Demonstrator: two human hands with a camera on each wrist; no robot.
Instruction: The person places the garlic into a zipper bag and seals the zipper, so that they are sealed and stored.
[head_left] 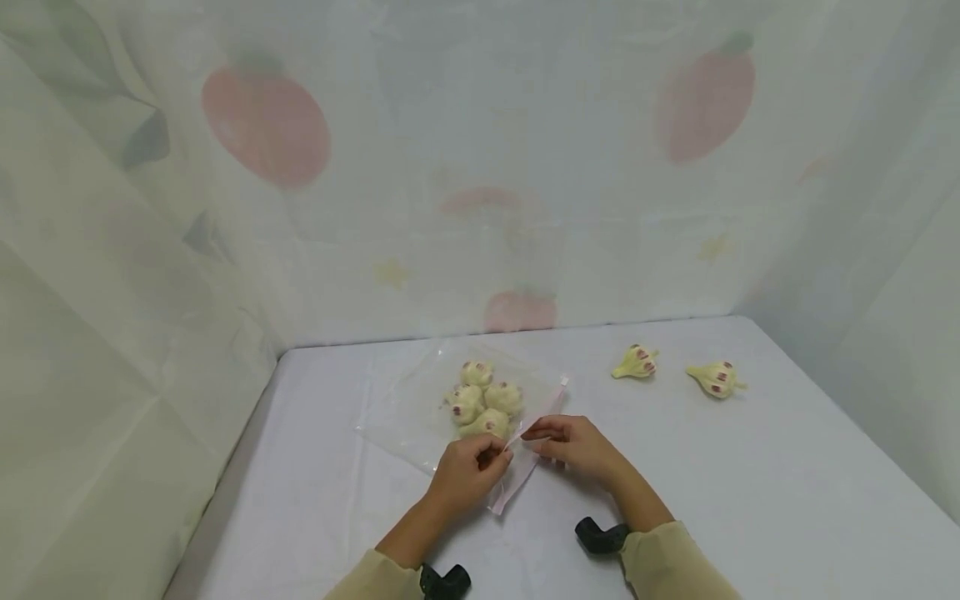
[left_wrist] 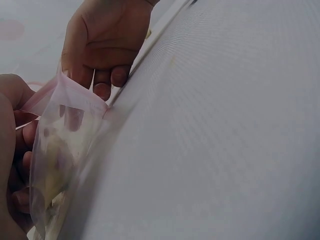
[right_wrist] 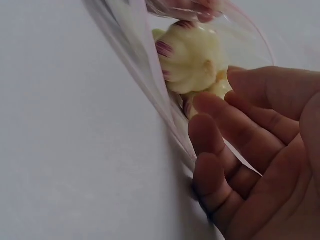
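Observation:
A clear zip bag [head_left: 408,400] with a pink zip strip lies on the table, its mouth parted and facing right. Inside are several pale garlic bulbs [head_left: 504,398] with purple marks; one garlic bulb [right_wrist: 187,57] shows close up near the mouth. My left hand [head_left: 467,473] pinches the bag's near edge by the pink strip. At the mouth is my right hand [head_left: 576,446], its fingers [right_wrist: 240,125] loosely bent and thumb apart from them, touching the bag's opening. No garlic is in its grasp. Part of the left hand is hidden behind plastic in the left wrist view.
Two more garlic bulbs lie apart at the back right, one garlic bulb [head_left: 636,362] nearer the bag and another garlic bulb [head_left: 717,379] farther right. Printed curtains [head_left: 420,167] hang behind and beside the white table [head_left: 750,483]. Black devices [head_left: 600,536] are strapped at both wrists.

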